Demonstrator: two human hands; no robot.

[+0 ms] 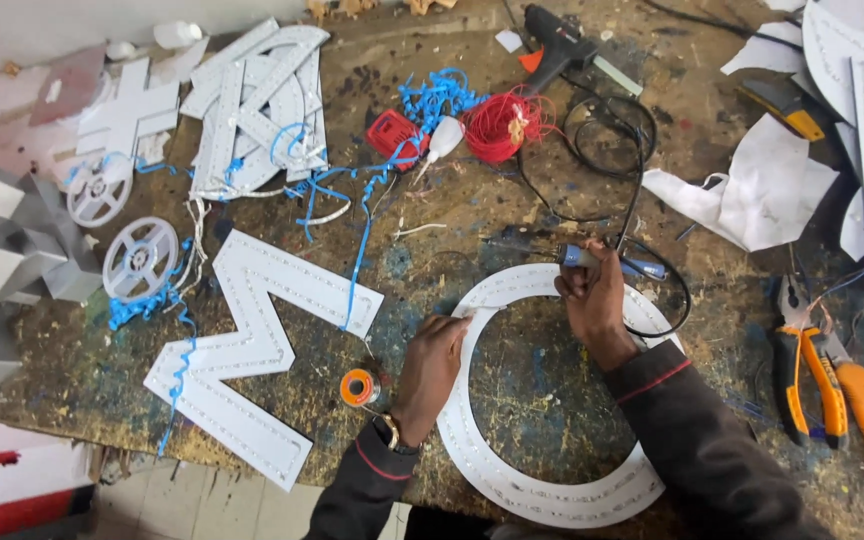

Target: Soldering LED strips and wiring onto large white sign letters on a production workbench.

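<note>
Lying flat on the counter (512,200) is the white ring-shaped panel (552,500), judged light, thin and flexible; best held by its edges. Left hand (432,365) is pinching solder wire at its inner rim; right hand (592,295) is gripping a soldering iron (612,262) over its top.

The right hand (592,295) grips a blue-handled soldering iron (612,263) at the ring-shaped white panel's (552,495) twelve o'clock edge, while the left hand (430,372) pinches a thin wire at its ten o'clock (a small orange spool (359,387) sits just beside that wrist). Orange-handled pliers (807,370) lie at three o'clock on the paint-stained surface (432,260).
</note>
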